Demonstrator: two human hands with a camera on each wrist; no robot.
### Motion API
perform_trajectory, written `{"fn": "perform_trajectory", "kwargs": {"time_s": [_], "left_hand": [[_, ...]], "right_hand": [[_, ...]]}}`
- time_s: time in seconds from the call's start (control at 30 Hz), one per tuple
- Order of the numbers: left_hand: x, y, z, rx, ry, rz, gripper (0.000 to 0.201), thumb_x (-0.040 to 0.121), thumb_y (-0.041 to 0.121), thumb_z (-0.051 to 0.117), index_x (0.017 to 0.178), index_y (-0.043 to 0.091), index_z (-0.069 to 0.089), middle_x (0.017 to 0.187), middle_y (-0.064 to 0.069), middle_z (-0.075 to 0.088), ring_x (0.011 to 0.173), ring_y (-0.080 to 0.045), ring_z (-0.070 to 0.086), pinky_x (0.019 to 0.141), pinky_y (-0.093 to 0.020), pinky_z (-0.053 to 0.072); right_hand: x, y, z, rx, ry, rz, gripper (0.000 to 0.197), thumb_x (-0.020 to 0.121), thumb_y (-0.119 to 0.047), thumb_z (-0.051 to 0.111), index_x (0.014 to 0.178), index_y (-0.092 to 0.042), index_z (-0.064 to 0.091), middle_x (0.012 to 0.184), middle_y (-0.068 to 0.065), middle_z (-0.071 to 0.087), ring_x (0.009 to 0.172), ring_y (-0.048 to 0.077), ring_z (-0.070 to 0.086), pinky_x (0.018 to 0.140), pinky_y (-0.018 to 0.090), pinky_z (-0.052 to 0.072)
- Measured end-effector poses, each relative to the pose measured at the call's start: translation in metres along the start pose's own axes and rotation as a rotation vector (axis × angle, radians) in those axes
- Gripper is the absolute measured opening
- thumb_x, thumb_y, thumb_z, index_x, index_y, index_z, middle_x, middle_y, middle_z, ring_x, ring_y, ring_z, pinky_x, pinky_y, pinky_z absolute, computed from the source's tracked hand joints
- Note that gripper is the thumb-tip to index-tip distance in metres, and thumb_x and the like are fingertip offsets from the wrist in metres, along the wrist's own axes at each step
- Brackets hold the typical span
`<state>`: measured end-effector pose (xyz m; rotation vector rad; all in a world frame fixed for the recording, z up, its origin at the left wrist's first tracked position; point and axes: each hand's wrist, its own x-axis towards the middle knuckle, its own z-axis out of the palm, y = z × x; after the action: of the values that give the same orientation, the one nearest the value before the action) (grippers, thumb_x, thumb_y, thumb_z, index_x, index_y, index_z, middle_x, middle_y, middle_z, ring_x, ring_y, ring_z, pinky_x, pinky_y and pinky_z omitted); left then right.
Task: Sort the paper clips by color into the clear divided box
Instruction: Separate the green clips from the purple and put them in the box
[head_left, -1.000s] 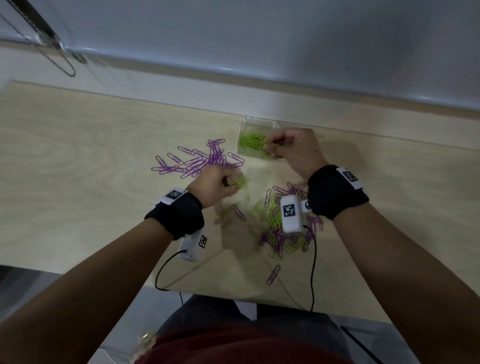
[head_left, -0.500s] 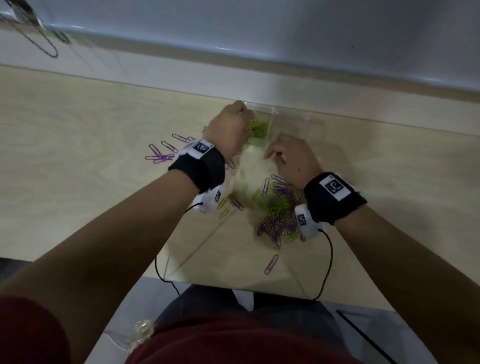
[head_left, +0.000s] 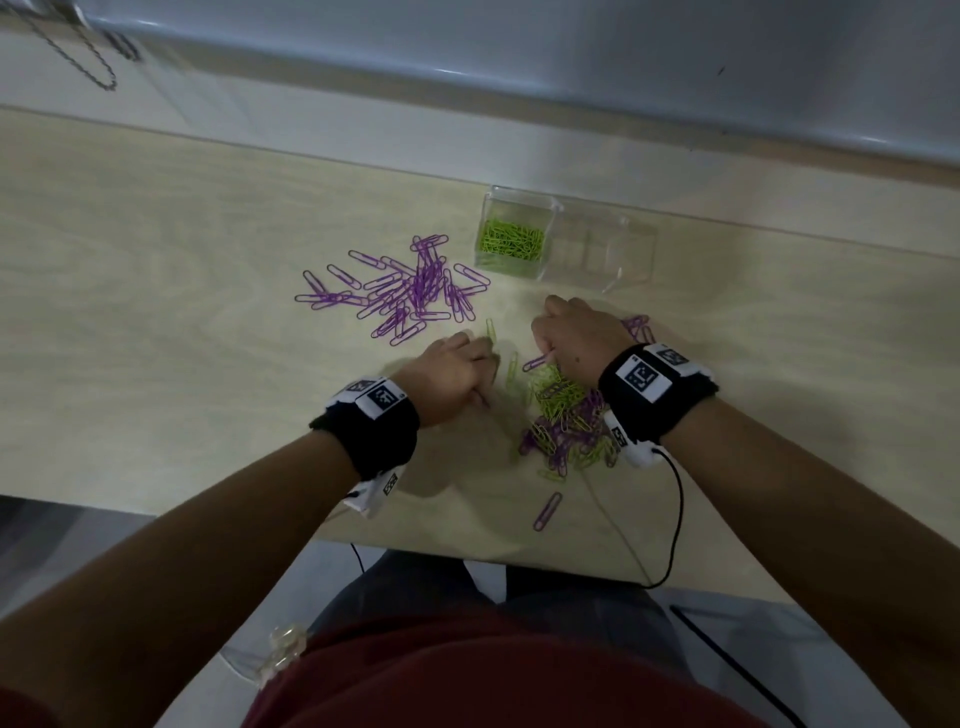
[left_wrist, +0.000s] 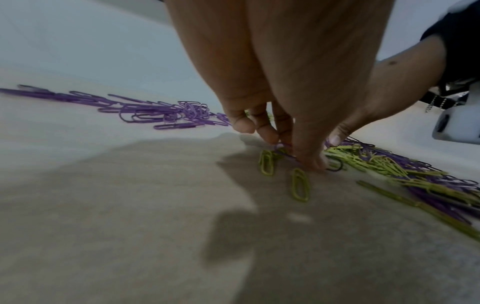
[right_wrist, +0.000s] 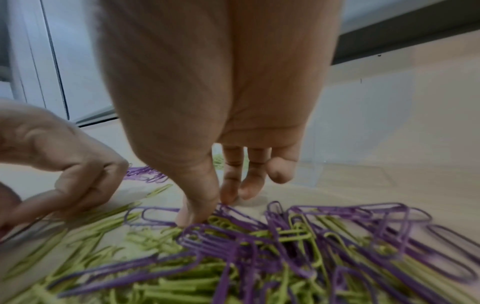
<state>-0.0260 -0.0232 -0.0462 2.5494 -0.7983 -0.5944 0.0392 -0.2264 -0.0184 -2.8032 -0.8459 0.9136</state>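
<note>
1. Pale wood-grain counter (head_left: 156, 270) fills the view, with a grey wall behind it and a dark chain (head_left: 78, 57) hanging at the far left.
2. Over on the left lies the purple pile (head_left: 410, 288), all purple clips, spread flat and well apart from the box.
3. Now the left hand (head_left: 449, 376), fingers bunched down onto the counter: from the left wrist view the fingertips (left_wrist: 267, 133) are pinching a purple clip (left_wrist: 283, 151) right at the surface, and two loose green clips (left_wrist: 300, 185) lie just beside them.
4. Centre stage, the mixed pile (head_left: 563, 421), green and purple tangled together, sits between the two wrists.
5. The right hand (head_left: 579, 338) is down at the far edge of that pile; thumb and index finger are closing on a purple clip (right_wrist: 233, 214), the other fingers (right_wrist: 253, 181) hanging loosely curled. I cannot tell whether it is gripped yet.
6. Back right, near the wall, stands the clear divided box (head_left: 602, 244): green clips (head_left: 511, 241) fill its left compartment.
</note>
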Motion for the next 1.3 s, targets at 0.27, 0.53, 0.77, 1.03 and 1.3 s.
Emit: {"fn": "perform_trajectory", "kwargs": {"time_s": [0.27,0.53,0.77,1.03,1.3], "left_hand": [[-0.01,-0.008,-0.021,-0.651,0.538,-0.357,0.01,0.087,0.013,0.061,0.082,0.017,0.053,0.071,0.0,0.062,0.069,-0.001,0.061,0.062,-0.02,0.046],[-0.011,0.006,-0.009,0.002,0.507,-0.013,0.017,0.084,0.027,0.057,0.084,0.015,0.069,0.093,-0.009,0.063,0.086,-0.025,0.051,0.074,-0.037,0.045],[-0.01,0.078,0.056,0.337,-0.093,0.633,0.017,0.072,0.022,0.063,0.087,0.028,0.068,0.091,0.0,0.065,0.084,-0.023,0.061,0.061,-0.028,0.052],[-0.002,0.076,0.057,0.464,-0.051,0.613,0.024,0.085,0.027,0.038,0.083,0.019,0.061,0.098,-0.002,0.064,0.086,-0.022,0.059,0.067,-0.029,0.046],[0.013,0.032,0.002,-0.191,0.277,0.028,0.025,0.087,0.024,0.051,0.076,0.003,0.056,0.079,-0.016,0.058,0.078,-0.021,0.047,0.068,-0.027,0.031]], "right_hand": [[0.006,-0.019,-0.027,0.363,0.208,0.065,0.01,0.089,-0.011,0.056,0.083,-0.018,0.051,0.083,-0.002,0.057,0.076,0.021,0.055,0.063,0.031,0.041],[-0.021,-0.005,0.002,0.323,0.154,-0.022,0.017,0.085,-0.005,0.057,0.09,-0.02,0.063,0.091,-0.005,0.052,0.081,0.018,0.054,0.075,0.033,0.046],[-0.07,0.025,0.045,0.354,0.2,-0.037,0.02,0.08,-0.001,0.058,0.084,-0.017,0.068,0.088,-0.002,0.052,0.082,0.021,0.053,0.072,0.032,0.042],[-0.091,0.049,0.064,0.542,0.518,0.184,0.02,0.078,0.001,0.062,0.088,-0.014,0.068,0.086,0.003,0.056,0.067,0.013,0.052,0.068,0.028,0.045],[-0.081,0.076,0.05,0.514,0.635,0.324,0.032,0.082,0.005,0.054,0.106,-0.014,0.065,0.108,0.011,0.056,0.094,0.027,0.056,0.079,0.027,0.043]]}}
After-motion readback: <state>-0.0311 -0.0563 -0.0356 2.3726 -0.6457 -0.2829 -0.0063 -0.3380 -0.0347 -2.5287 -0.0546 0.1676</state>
